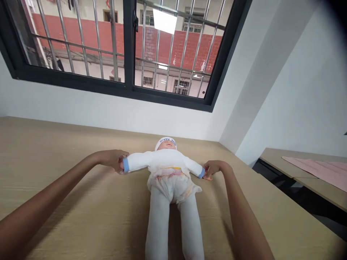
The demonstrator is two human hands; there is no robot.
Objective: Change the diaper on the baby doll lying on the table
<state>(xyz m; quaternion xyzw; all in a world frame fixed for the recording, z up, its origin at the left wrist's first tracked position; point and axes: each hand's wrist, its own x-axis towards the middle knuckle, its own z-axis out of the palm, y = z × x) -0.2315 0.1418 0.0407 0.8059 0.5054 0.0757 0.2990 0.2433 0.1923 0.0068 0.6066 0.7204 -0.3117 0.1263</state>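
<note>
Both hands, the left hand [114,160] and the right hand [214,169], pinch closed on the wrists of the doll [168,169] lying on the table [67,202]; an even, gentle pull would keep the arms flat

Both hands [115,160] gripping doll's [169,180] outstretched arms

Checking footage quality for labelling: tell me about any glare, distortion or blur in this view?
Head view: wide-angle bending bows the window frame; a bright ceiling-light reflection glares on the glass; corners darken at right; the doll and both hands stay sharp.
</note>
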